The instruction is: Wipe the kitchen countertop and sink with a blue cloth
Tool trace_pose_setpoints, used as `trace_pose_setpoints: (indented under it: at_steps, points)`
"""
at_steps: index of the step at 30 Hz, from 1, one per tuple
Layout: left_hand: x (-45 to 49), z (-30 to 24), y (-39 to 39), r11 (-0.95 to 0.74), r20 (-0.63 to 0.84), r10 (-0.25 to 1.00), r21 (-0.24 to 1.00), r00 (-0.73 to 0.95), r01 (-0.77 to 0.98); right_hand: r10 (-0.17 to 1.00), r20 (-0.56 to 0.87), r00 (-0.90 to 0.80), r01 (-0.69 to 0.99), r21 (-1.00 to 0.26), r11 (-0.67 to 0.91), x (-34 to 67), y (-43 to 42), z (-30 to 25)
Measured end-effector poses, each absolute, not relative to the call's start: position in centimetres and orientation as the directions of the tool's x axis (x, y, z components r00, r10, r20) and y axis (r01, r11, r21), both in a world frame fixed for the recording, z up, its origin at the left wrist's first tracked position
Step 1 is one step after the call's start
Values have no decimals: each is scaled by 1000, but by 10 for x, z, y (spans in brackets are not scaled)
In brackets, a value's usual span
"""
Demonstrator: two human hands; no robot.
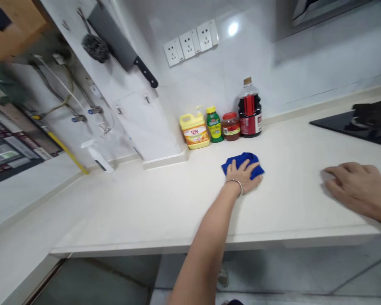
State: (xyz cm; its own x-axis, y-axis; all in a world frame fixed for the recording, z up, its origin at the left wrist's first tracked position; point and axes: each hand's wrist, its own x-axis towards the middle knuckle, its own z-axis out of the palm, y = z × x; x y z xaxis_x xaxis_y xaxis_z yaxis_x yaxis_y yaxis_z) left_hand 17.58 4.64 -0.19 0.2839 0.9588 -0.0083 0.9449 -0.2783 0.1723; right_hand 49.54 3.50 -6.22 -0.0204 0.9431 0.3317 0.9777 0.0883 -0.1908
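My left hand (245,174), with a bracelet (238,183) at the wrist, presses down on a folded blue cloth (241,159) that lies on the white countertop (165,203). Its fingers are spread across the cloth, and the thumb sticks out to the right past the edge. Farther right, my right hand (357,184) rests on the same counter, fingers loosely bent and pointing left. I see nothing in it, though its palm side is hidden. Behind the cloth stand a dark sauce bottle (250,112) and a red-lidded jar (231,127).
Beside the jar are a green bottle (214,126) and a yellow detergent jug (195,132). A black cooktop (349,128) lies at right. A cleaver (114,36) and scrubber (95,47) hang on the pillar. A white spray bottle (98,157) stands left; sockets (190,44) line the wall.
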Motion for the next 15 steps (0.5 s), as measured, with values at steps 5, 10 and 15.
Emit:
trace_pose_setpoints:
  at_steps: [5, 10, 15]
  points:
    - [135, 4, 81, -247, 3, 968, 153, 250, 957, 960, 280, 28, 971, -235, 40, 483, 22, -42]
    - [40, 3, 73, -34, 50, 998, 100, 29, 994, 964, 262, 37, 968, -247, 30, 484, 22, -40]
    - [-68, 6, 6, 177, 71, 981, 43, -180, 983, 962, 270, 26, 968, -247, 44, 492, 28, -47]
